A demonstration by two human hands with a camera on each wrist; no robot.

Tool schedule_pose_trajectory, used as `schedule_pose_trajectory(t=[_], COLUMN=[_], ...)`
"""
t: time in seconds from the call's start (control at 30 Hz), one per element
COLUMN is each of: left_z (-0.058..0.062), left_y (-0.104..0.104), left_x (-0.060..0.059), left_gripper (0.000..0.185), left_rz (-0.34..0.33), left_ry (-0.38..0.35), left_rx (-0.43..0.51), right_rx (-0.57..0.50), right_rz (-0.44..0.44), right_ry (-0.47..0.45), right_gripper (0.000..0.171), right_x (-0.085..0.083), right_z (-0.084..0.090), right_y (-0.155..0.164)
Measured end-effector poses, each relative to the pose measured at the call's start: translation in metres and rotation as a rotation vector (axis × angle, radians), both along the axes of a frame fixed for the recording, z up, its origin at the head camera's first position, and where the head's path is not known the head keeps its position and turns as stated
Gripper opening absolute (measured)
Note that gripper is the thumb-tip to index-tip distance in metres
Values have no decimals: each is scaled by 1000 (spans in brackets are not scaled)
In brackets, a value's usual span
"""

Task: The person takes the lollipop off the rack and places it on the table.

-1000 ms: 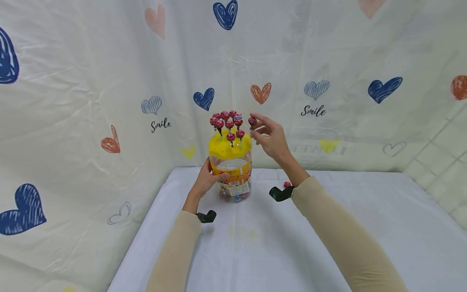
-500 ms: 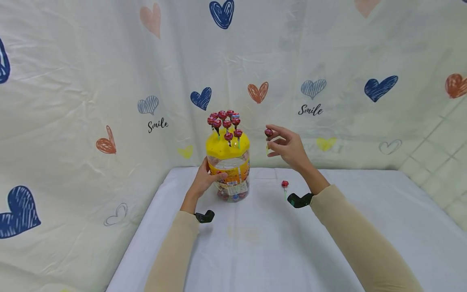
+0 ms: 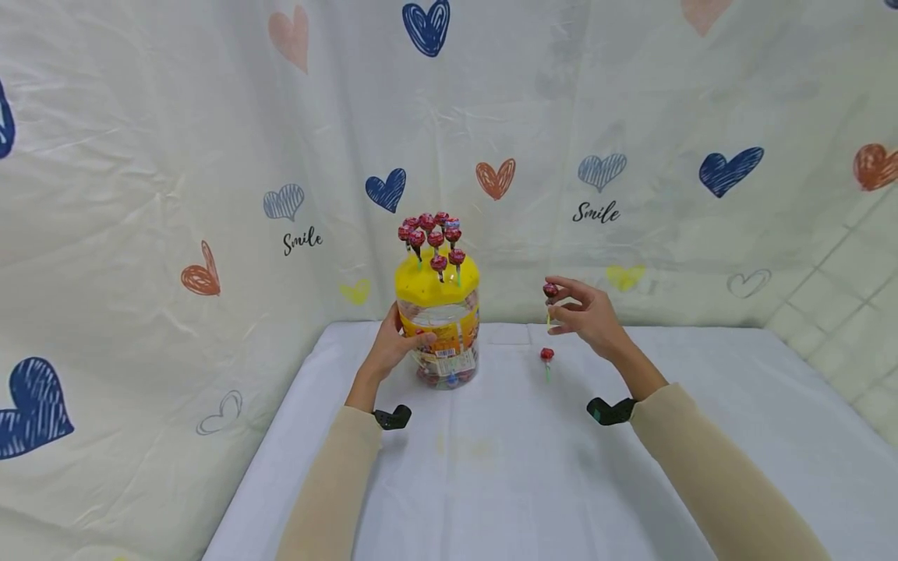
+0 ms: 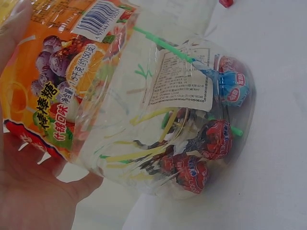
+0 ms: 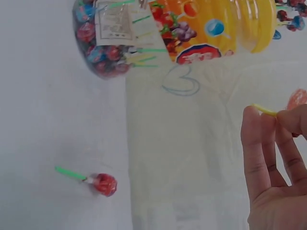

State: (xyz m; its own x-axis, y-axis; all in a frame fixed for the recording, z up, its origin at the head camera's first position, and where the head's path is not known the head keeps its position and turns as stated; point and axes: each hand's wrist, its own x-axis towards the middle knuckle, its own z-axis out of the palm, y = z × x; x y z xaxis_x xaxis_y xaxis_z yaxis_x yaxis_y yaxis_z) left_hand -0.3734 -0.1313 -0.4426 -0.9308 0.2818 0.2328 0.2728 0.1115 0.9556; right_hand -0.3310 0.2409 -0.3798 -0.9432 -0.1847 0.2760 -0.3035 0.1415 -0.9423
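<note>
A clear plastic jar with a yellow lid stands on the table. Several red-wrapped lollipops stick up from that lid. My left hand grips the jar from its left side, thumb across the label. More lollipops lie inside the jar's bottom. My right hand pinches a lollipop upright in the air, right of the jar; its yellow stick shows between the fingers in the right wrist view. Below that hand, another lollipop with a green stick lies on the table.
A white cloth covers the table. Behind it hangs a pale curtain printed with hearts and the word "Smile". A tiled-pattern wall section is at the far right.
My right hand has moved right and down, away from the lid, carrying the lollipop. The lollipop on the table has come into fuller view. My left hand stays on the jar.
</note>
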Motion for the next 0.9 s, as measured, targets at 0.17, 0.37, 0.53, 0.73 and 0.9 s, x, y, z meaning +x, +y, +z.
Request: schedule_pose_trajectory(t=[0.17,0.37,0.53,0.73,0.9], left_z=[-1,4,18,23,23], left_y=[-1,-1,-1,-1,-1], left_x=[-1,0,12,16,16], left_gripper=[81,83,85,86,84], left_rz=[-2,-31,-54,-49,-51], left_ry=[-7,-42,-49,-56,-57], left_rx=[-6,10,0,-7,1], right_rx=[29,52,56,95,129], right_rz=[11,-3,-19,-41,-59], right_ry=[-58,-124,-201,-262,-270], right_gripper=[55,58,59,61,57], right_x=[3,5,8,12,6], right_z=[-21,-45,-62,-79,-98], right_y=[15,28,34,40,49])
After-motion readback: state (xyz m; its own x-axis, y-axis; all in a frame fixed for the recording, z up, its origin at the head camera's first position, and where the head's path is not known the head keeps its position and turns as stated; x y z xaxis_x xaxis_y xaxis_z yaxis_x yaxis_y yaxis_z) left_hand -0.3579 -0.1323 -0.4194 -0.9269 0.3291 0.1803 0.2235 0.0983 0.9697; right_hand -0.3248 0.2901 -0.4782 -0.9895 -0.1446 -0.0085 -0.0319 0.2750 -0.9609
